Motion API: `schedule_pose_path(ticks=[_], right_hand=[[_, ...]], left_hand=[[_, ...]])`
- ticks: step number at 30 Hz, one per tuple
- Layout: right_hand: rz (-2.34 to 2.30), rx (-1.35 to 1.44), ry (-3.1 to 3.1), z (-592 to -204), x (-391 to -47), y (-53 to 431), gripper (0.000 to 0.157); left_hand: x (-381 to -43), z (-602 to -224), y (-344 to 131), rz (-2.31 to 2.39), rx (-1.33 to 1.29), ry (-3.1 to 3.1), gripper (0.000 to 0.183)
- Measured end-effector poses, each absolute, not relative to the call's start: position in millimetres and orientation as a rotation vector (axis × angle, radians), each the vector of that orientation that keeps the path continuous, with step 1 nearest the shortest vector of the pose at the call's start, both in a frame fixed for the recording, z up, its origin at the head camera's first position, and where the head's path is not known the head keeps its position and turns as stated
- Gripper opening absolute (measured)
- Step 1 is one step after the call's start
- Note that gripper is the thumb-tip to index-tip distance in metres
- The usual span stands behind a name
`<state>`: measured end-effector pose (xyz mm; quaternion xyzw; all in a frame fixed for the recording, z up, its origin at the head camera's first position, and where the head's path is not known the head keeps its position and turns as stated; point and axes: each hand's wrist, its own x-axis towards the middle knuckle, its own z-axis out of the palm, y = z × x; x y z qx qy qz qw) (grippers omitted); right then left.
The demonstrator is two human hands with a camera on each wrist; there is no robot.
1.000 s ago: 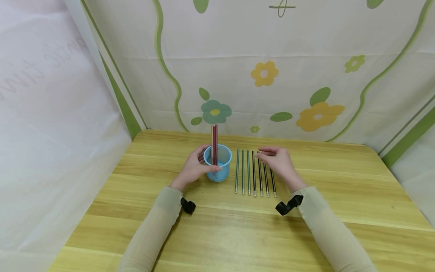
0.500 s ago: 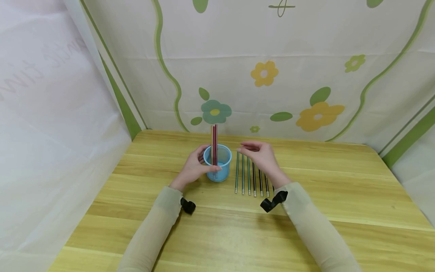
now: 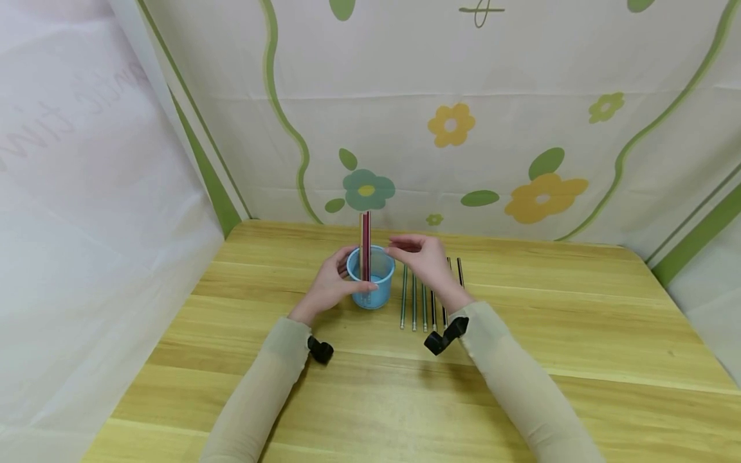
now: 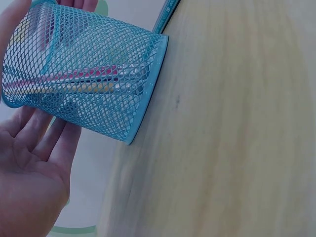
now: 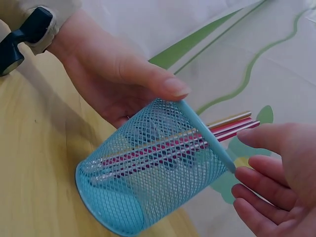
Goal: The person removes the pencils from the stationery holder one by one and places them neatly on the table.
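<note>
Ctr. frame: L grip [image 3: 326, 287] clasping cup [image 3: 376, 299], R grip [image 3: 427, 260] empty beside it; red/gold pencils [image 3: 367, 238] in, green/black pencils [image 3: 414, 302] left on worktop [image 3: 370, 399].

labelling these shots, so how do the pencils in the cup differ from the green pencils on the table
Colour: the cup pencils are dark red and gold; the green pencils are green.
Pose: the cup pencils stand upright in the blue mesh cup; the green pencils lie flat on the table.
Spacing: the cup pencils are bunched; the green pencils lie apart, side by side.
Shared: both are slim and straight.
</note>
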<state>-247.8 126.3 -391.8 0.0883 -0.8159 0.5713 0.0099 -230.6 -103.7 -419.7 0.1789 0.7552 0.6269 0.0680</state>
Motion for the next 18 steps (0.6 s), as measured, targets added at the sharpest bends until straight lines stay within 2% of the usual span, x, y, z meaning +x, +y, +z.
schedule_pose_path(ticks=[6, 18], right_hand=[[1.804, 0.31, -2.535, -389.6, -255.2, 112.6, 0.03], [1.805, 0.31, -2.528, -390.7, -264.3, 96.2, 0.033]], left_hand=[[-243.6, -440.8, -105.5, 1.883, 0.542, 2.299, 0.083], [-244.0, -444.0, -105.8, 1.91, 0.583, 2.304, 0.079]])
